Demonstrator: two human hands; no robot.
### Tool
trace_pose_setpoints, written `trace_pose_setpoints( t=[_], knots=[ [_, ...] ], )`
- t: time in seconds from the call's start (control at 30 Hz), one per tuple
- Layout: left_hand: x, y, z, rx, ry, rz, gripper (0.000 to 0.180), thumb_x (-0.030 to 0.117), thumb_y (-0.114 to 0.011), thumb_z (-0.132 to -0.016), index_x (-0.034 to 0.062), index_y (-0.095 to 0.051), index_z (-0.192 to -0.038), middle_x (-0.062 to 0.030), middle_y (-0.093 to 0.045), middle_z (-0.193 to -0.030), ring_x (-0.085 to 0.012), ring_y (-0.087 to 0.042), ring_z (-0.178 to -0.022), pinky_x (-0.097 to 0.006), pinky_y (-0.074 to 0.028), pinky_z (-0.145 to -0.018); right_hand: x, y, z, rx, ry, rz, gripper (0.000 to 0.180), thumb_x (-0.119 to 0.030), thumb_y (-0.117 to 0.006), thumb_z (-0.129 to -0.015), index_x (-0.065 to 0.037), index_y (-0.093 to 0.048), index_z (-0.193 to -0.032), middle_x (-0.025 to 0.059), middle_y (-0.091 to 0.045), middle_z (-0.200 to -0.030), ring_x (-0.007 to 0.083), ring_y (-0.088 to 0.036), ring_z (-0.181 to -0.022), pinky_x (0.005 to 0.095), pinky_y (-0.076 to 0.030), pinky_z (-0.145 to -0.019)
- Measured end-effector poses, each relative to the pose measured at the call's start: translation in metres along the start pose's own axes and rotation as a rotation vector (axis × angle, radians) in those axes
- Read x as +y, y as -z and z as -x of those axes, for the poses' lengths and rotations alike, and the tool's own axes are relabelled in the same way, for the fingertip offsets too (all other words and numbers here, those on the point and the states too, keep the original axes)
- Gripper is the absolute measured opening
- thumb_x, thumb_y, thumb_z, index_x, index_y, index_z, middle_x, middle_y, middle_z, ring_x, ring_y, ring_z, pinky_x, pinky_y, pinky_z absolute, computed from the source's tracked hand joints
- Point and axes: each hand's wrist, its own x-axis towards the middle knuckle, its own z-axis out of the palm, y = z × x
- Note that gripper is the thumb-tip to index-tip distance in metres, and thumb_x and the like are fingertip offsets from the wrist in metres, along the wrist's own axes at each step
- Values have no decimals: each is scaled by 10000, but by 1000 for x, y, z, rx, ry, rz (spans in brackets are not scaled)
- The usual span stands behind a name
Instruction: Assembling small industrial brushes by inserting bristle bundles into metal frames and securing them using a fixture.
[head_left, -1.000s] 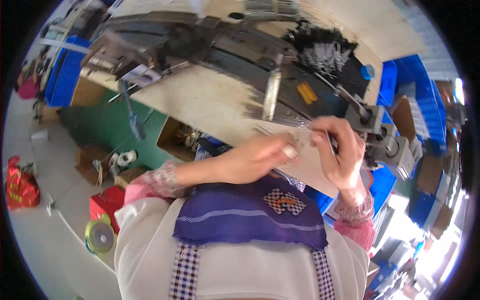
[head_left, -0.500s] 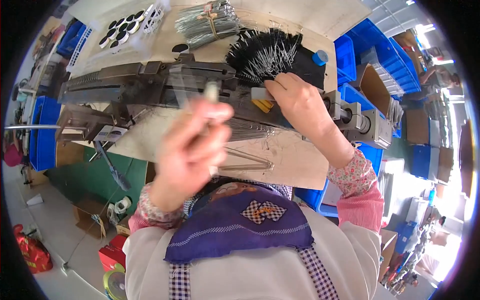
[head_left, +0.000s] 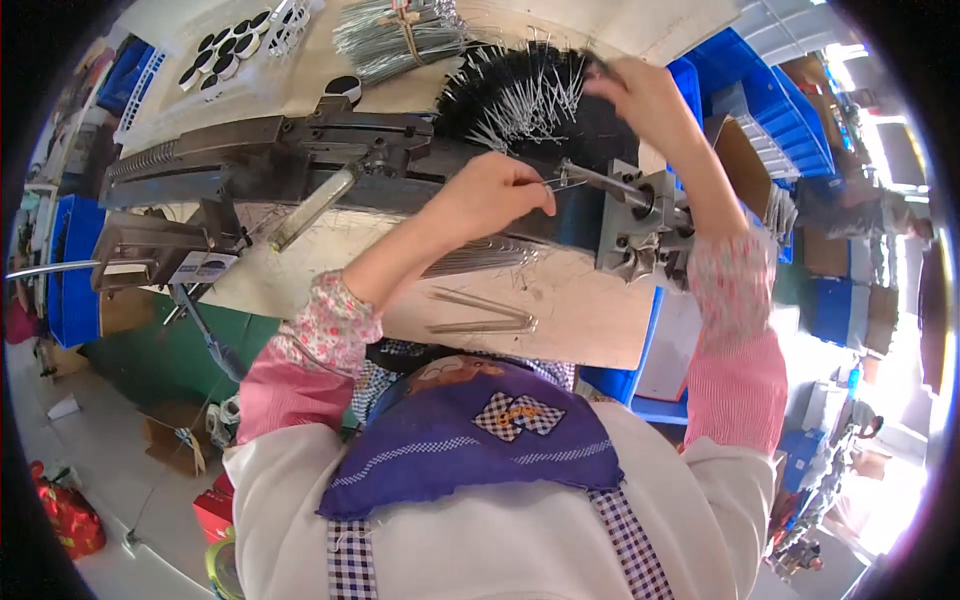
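My left hand [head_left: 490, 198] is over the middle of the bench, thumb and fingers pinched on a thin wire [head_left: 568, 184]. The wire reaches right toward the hooked tip of a metal spindle [head_left: 608, 182]; I cannot tell whether they touch. My right hand [head_left: 640, 95] is at the right end of a pile of black bristle brushes with twisted wire stems [head_left: 530, 100]. Its fingers are curled and slightly blurred, and what they hold, if anything, is unclear. Left of my left hand, a lever with a pale handle [head_left: 315, 205] slants from a dark metal machine [head_left: 270, 150].
Bundled wires [head_left: 395, 40] lie at the back, beside a clear tray [head_left: 150, 105] of black-and-white round pieces. Loose bent wires [head_left: 485, 312] rest near the bench's front edge. A metal chuck block [head_left: 640, 235] stands at the right, with blue bins [head_left: 760, 90] beyond.
My left hand has moved right and away from me, beside the spindle. My right hand has gone from the bench middle up to the brush pile. The lever handle now slants toward the near left.
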Motion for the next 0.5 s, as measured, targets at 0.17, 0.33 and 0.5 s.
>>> trace_pose_setpoints(
  t=[0.17, 0.33, 0.5],
  knots=[
    [-3, 13, 13, 252, -263, -436, 149, 120, -587, -765, 29, -702, -740, -92, -643, -697, -230, -605, -603, -340, -456, -562, -74, -6, 55, 78, 568, -216, 88, -110, -659, -731, -54, -616, -784, 74, -564, -741, 265, -604, -745, 351, -516, -661],
    [22, 56, 41, 524, -619, -1382, 139, 91, -644, -669, 98, -697, -798, 17, -579, -790, -170, -554, -885, -330, -415, -769, -91, -29, 30, 217, 529, -420, 115, -92, -662, -758, -40, -641, -858, 111, -623, -778, 290, -621, -740, 361, -517, -655],
    [-1, 36, 73, 997, -888, -1025, 120, 35, -669, -749, 54, -648, -865, -60, -637, -897, -202, -597, -816, -323, -451, -734, -98, -48, 20, 135, 419, -581, 172, -144, -688, -785, -9, -653, -886, 140, -650, -814, 330, -627, -761, 381, -517, -700]
  ],
)
